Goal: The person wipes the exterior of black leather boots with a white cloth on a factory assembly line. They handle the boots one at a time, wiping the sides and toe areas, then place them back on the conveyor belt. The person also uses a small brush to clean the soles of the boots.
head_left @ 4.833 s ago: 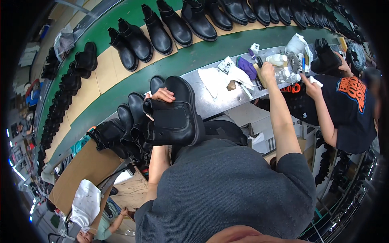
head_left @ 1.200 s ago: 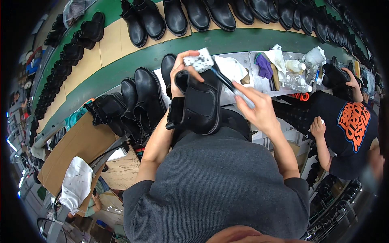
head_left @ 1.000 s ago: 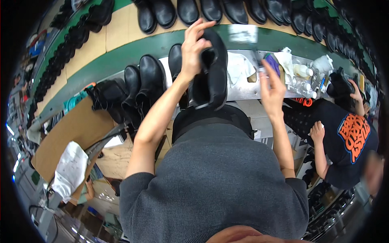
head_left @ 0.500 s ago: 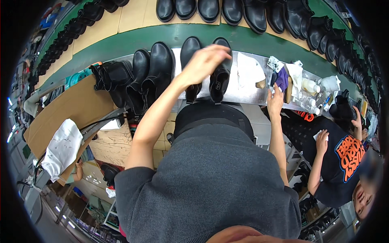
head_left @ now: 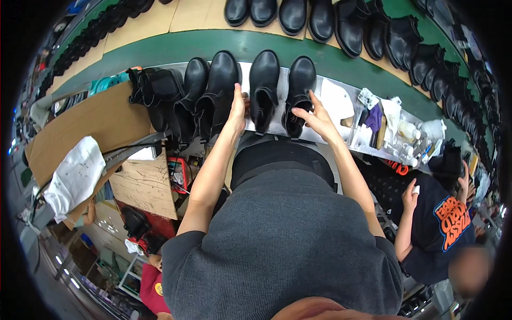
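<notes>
A pair of black ankle boots stands before me on a metal-topped bench (head_left: 272, 127), toes pointing away. My right hand (head_left: 320, 120) is on the right ankle boot (head_left: 302, 77), its thumb over the shaft opening and its fingers along the outer side. Beside the left ankle boot (head_left: 264, 69), on its left, my left hand (head_left: 237, 109) is open with fingers stretched forward; it holds nothing I can see. Another ankle boot (head_left: 224, 72) stands just left of that hand, with one more ankle boot (head_left: 196, 77) next to it.
White paper (head_left: 333, 98), a purple cloth (head_left: 373, 118) and clear bottles (head_left: 408, 130) lie to the right. Black boots line a cardboard-covered shelf (head_left: 202, 16) beyond the green edge. A co-worker (head_left: 437, 224) at right holds a black boot. Cardboard (head_left: 90, 138) stands at left.
My left hand has drawn back from above the pair to the left boot's left side. My right hand has left the purple cloth and come onto the right boot. The view has shifted slightly.
</notes>
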